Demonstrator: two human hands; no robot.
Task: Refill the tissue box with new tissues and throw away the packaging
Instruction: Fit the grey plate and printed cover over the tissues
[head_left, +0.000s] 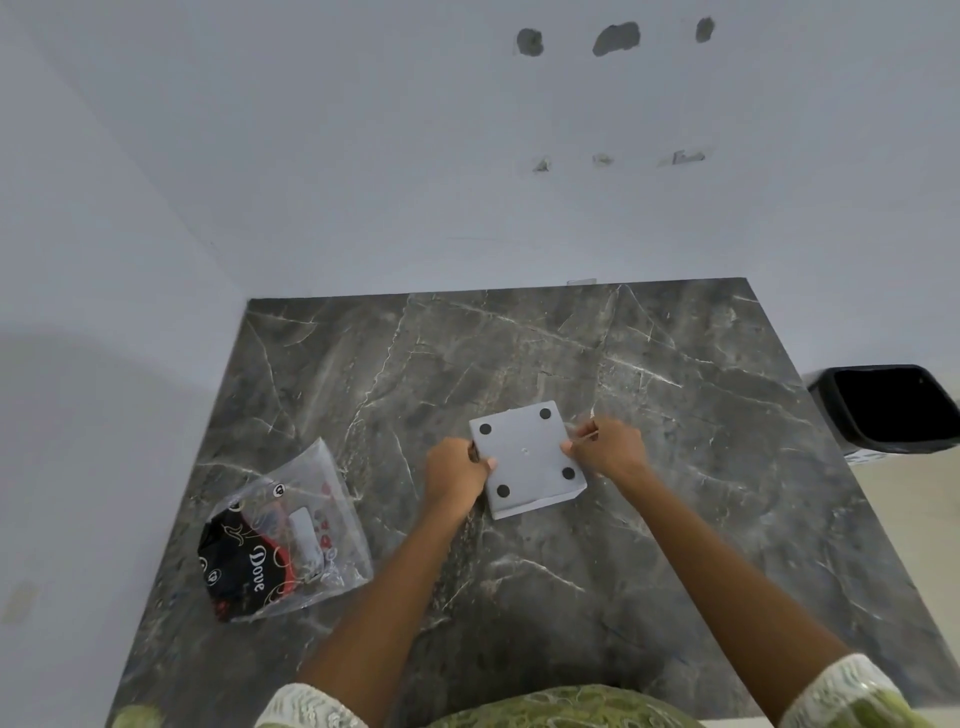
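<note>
A square grey tissue box (527, 457) lies upside down in the middle of the dark marble table (675, 415), its flat base with black round feet facing up. My left hand (454, 475) grips its left edge and my right hand (605, 447) grips its right edge. To the left lies the clear plastic tissue packaging (285, 535), printed black and red with the word Dove, crumpled and flat on the table.
A black bin (888, 408) with a dark liner stands on the floor beyond the table's right edge. White walls close off the back and left sides. The marble top shows bare around the box.
</note>
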